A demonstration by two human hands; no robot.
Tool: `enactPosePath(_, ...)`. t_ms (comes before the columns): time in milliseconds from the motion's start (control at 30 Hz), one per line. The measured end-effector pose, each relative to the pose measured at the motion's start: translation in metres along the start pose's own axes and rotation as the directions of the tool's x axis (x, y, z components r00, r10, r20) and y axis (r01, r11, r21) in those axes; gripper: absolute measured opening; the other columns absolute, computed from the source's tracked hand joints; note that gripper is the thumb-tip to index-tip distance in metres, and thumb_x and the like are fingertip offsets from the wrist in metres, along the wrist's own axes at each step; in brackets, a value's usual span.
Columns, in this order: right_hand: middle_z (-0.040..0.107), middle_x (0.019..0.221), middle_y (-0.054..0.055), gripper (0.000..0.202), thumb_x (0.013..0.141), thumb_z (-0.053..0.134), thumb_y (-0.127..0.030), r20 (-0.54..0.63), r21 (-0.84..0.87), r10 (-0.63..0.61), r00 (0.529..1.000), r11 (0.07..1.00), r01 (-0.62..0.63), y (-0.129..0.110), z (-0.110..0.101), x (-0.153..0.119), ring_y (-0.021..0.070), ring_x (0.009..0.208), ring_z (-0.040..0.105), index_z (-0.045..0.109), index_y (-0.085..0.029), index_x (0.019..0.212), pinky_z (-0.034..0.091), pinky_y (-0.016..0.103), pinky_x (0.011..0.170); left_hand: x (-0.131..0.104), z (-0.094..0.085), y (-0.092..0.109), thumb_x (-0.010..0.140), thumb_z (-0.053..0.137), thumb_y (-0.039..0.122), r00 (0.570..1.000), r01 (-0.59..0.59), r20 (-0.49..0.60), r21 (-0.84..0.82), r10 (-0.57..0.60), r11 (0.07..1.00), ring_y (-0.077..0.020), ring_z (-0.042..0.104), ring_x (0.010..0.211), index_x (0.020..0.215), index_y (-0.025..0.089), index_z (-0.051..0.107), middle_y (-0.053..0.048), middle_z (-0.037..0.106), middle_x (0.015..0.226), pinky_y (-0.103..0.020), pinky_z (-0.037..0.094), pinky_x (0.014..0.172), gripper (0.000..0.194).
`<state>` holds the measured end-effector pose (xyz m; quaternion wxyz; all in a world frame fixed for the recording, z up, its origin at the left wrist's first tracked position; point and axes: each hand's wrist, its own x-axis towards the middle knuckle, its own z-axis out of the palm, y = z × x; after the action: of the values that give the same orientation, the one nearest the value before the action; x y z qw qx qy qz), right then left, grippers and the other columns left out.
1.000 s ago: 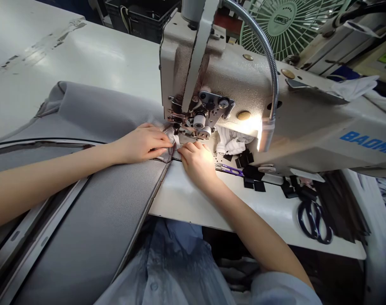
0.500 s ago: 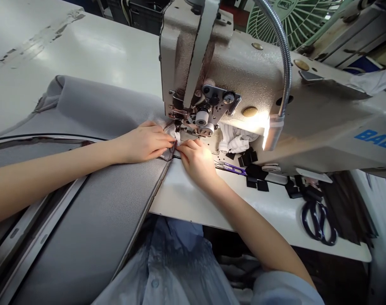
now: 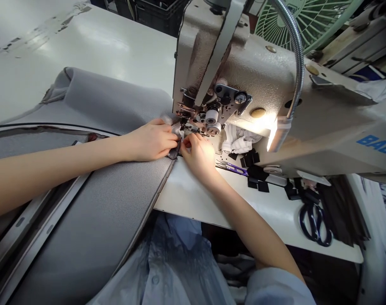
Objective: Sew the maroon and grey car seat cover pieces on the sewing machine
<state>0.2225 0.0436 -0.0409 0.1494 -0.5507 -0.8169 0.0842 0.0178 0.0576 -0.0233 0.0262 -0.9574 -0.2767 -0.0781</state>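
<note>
Grey fabric with dark edging spreads over the left of the table, its corner under the head of a sewing machine. My left hand is closed on the fabric's edge, just left of the needle area. Close beside it, my right hand is pinched at a small white piece by the fabric corner; its fingertips are partly hidden. The presser foot and needle are just above both hands, under the machine's bright lamp.
Right of my right hand lie purple thread snips, black pieces, crumpled white cloth and dark-handled scissors. A green fan stands behind the machine. The table's front edge is near my body.
The view has shifted, so the machine appears farther right. My right fingers have curled more and moved slightly away from the dark fabric corner. My left hand remains on the fabric.
</note>
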Motion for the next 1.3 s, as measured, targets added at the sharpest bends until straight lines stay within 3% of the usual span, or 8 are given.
enactPosePath(200, 0.067, 0.086, 0.006, 0.019, 0.096, 0.050, -0.020, -0.036, 0.037, -0.101, 0.994, 0.994, 0.102, 0.003, 0.003, 0.002, 0.0197, 0.082, 0.060, 0.066, -0.018, 0.088, 0.039, 0.030, 0.073, 0.000, 0.002, -0.001, 0.092, 0.049, 0.021, 1.000, 0.012, 0.004, -0.016, -0.012, 1.000, -0.0231, 0.059, 0.094, 0.091, 0.021, 0.067, -0.005, 0.072, 0.098, -0.043, 0.042, 0.094, 0.018)
enactPosePath(467, 0.067, 0.090, 0.008, 0.020, 0.095, 0.049, -0.017, -0.045, 0.106, -0.229, 0.972, 0.967, 0.233, 0.008, 0.007, 0.004, 0.0212, 0.086, 0.060, 0.069, -0.017, 0.090, 0.042, 0.031, 0.078, 0.001, 0.001, -0.001, 0.090, 0.048, 0.021, 0.997, 0.076, 0.014, -0.099, -0.075, 0.992, -0.0225, 0.060, 0.085, 0.085, 0.019, 0.064, -0.006, 0.065, 0.079, -0.041, 0.044, 0.092, 0.017)
enactPosePath(600, 0.069, 0.095, 0.008, 0.022, 0.097, 0.047, -0.017, -0.005, 0.062, -0.278, 0.961, 0.959, 0.278, 0.009, 0.009, 0.007, 0.0218, 0.090, 0.059, 0.069, -0.017, 0.095, 0.040, 0.032, 0.081, 0.002, 0.001, 0.001, 0.089, 0.047, 0.017, 0.985, 0.159, -0.040, -0.126, -0.165, 0.979, -0.0246, 0.062, 0.096, 0.107, 0.014, 0.063, -0.011, 0.069, 0.101, -0.040, 0.044, 0.094, 0.025)
enactPosePath(700, 0.069, 0.098, 0.009, 0.025, 0.101, 0.044, -0.020, 0.013, 0.007, -0.287, 0.958, 0.958, 0.287, 0.007, 0.007, 0.003, 0.0225, 0.092, 0.058, 0.069, -0.017, 0.100, 0.039, 0.033, 0.081, 0.002, 0.002, 0.002, 0.089, 0.045, 0.014, 0.988, 0.138, -0.049, -0.106, -0.144, 0.985, -0.0248, 0.062, 0.102, 0.112, 0.015, 0.064, -0.012, 0.066, 0.123, -0.042, 0.042, 0.096, 0.030)
enactPosePath(833, 0.069, 0.111, 0.011, 0.024, 0.100, 0.045, -0.021, 0.059, -0.098, -0.313, 0.948, 0.943, 0.318, -0.004, -0.001, -0.018, 0.0249, 0.098, 0.056, 0.068, -0.018, 0.104, 0.039, 0.036, 0.082, 0.004, 0.001, 0.002, 0.090, 0.046, 0.014, 0.995, 0.102, -0.003, -0.071, -0.102, 0.992, -0.0227, 0.062, 0.096, 0.104, 0.019, 0.068, -0.007, 0.071, 0.117, -0.041, 0.041, 0.094, 0.027)
enactPosePath(1000, 0.067, 0.123, 0.019, 0.023, 0.092, 0.052, -0.021, 0.119, -0.163, -0.407, 0.906, 0.892, 0.422, -0.018, -0.007, -0.041, 0.0277, 0.099, 0.058, 0.066, -0.012, 0.107, 0.043, 0.039, 0.083, 0.003, 0.001, 0.000, 0.094, 0.045, 0.016, 0.997, 0.072, -0.011, -0.066, -0.073, 0.995, -0.0218, 0.062, 0.100, 0.110, 0.020, 0.069, -0.005, 0.072, 0.118, -0.039, 0.041, 0.093, 0.029)
enactPosePath(1300, 0.067, 0.125, 0.024, 0.024, 0.096, 0.046, -0.015, 0.128, -0.257, -0.493, 0.860, 0.821, 0.509, -0.009, 0.000, -0.026, 0.0293, 0.104, 0.063, 0.068, -0.010, 0.103, 0.046, 0.040, 0.084, 0.007, 0.004, -0.014, 0.097, 0.043, 0.018, 0.999, 0.049, 0.018, -0.064, -0.048, 0.997, -0.0214, 0.062, 0.109, 0.118, 0.019, 0.065, -0.004, 0.069, 0.126, -0.038, 0.037, 0.100, 0.030)
